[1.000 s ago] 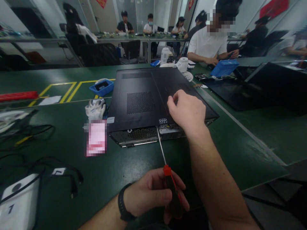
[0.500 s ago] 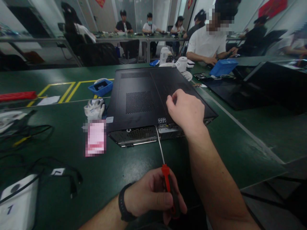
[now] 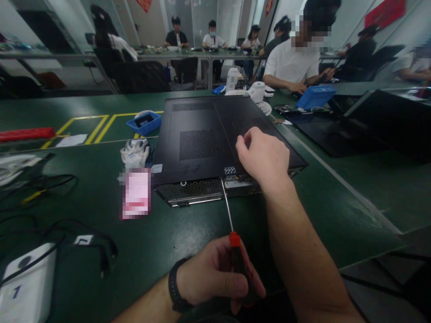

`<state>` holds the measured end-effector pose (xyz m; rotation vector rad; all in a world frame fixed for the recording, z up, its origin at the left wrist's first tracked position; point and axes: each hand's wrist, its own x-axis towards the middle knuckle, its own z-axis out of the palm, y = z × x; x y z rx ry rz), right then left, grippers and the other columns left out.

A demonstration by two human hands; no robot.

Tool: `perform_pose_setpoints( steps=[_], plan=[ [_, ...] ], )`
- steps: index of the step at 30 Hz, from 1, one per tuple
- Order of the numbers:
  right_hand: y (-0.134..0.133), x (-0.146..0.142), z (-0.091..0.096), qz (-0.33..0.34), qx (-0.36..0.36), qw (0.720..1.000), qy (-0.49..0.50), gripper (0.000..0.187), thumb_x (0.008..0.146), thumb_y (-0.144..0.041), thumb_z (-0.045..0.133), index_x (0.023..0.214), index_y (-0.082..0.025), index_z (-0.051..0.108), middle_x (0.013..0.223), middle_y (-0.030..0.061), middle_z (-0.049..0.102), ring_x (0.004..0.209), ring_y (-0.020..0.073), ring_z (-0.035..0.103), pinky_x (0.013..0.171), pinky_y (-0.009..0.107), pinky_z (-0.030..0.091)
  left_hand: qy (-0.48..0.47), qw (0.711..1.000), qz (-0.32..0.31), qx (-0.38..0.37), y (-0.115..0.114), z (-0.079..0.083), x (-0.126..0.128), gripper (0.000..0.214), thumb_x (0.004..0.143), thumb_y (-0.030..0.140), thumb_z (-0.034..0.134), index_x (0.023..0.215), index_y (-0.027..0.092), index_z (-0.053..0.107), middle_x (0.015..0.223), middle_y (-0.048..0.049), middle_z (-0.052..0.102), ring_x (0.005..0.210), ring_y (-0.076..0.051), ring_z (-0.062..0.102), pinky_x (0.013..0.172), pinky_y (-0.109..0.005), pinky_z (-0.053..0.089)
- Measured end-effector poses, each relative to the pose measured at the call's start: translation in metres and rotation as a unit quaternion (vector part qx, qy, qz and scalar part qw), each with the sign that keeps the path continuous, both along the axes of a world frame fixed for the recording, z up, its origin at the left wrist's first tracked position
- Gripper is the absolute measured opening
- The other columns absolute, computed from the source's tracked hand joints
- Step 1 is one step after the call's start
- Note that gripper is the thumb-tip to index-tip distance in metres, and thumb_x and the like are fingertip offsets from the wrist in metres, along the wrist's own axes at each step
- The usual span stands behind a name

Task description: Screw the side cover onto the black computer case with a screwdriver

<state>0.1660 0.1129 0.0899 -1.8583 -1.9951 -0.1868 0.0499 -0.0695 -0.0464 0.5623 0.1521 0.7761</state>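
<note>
A black desktop computer case [image 3: 197, 121] lies flat on the green table, its perforated rear panel turned towards me. My left hand [image 3: 218, 273], with a dark band at the wrist, is closed around the red and black handle of a screwdriver [image 3: 229, 213]. The metal shaft slants up to the rear top edge of the case, where its tip meets the panel near a patterned sticker [image 3: 230, 170]. My right hand [image 3: 264, 154] rests on the right part of the case's top with fingers curled. What lies inside those fingers, if anything, is hidden.
Left of the case are a glove [image 3: 135, 153], a blurred pink item [image 3: 137, 193] and a blue tray [image 3: 148, 127]. Black cables [image 3: 101, 251] and a white device [image 3: 28, 278] lie lower left. Dark panels [image 3: 336, 134] are at right; people work beyond.
The screwdriver's handle has turned in my left hand, showing a different side of its red and black grip. My right hand stays on the case. The whole view has shifted slightly.
</note>
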Motion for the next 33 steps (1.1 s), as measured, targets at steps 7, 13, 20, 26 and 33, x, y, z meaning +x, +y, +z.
perform_pose_setpoints(
  steps=[7,13,20,26,33],
  plan=[
    [-0.001,0.000,0.000,0.003,0.002,1.000,0.003,0.034,0.099,-0.044,0.048,0.102,-0.020,0.072,0.091,0.0135,0.077,0.083,0.0281,0.071,0.072,0.037,0.048,0.004,1.000,-0.006,-0.009,-0.001,0.011,-0.003,0.039,0.086,0.029,0.083,0.119,0.012,0.069,0.106,-0.0136,0.078,0.072,-0.013,0.072,0.060,-0.020,0.057],
    [-0.001,0.000,0.000,0.000,-0.006,1.000,0.001,0.034,0.100,-0.044,0.048,0.104,-0.020,0.071,0.092,0.0138,0.077,0.085,0.0286,0.071,0.073,0.037,0.048,0.021,0.999,-0.007,-0.028,0.000,0.011,-0.001,0.035,0.079,0.026,0.089,0.106,0.012,0.072,0.095,-0.0100,0.078,0.070,-0.013,0.072,0.057,-0.019,0.058],
    [-0.001,0.000,0.002,0.003,-0.006,1.000,0.002,0.034,0.099,-0.044,0.048,0.104,-0.020,0.072,0.092,0.0139,0.077,0.085,0.0296,0.071,0.072,0.037,0.047,-0.026,1.000,0.000,-0.010,-0.002,-0.001,0.002,0.034,0.083,0.028,0.086,0.105,0.014,0.063,0.097,-0.0112,0.079,0.063,-0.011,0.070,0.051,-0.016,0.055],
    [-0.001,0.000,0.001,-0.001,-0.006,1.000,0.002,0.035,0.099,-0.044,0.048,0.104,-0.019,0.072,0.093,0.0141,0.077,0.085,0.0279,0.071,0.072,0.036,0.047,0.005,0.999,-0.014,-0.030,-0.004,0.011,-0.002,0.041,0.083,0.027,0.085,0.118,0.010,0.071,0.104,-0.0158,0.077,0.073,-0.013,0.074,0.060,-0.019,0.059],
    [-0.002,0.000,0.001,0.001,-0.002,1.000,0.003,0.034,0.099,-0.044,0.048,0.102,-0.020,0.072,0.092,0.0147,0.077,0.085,0.0296,0.071,0.071,0.038,0.047,-0.016,1.000,0.004,-0.020,-0.005,0.007,0.005,0.034,0.082,0.027,0.087,0.100,0.014,0.061,0.094,-0.0090,0.077,0.062,-0.009,0.067,0.051,-0.014,0.054]
  ],
)
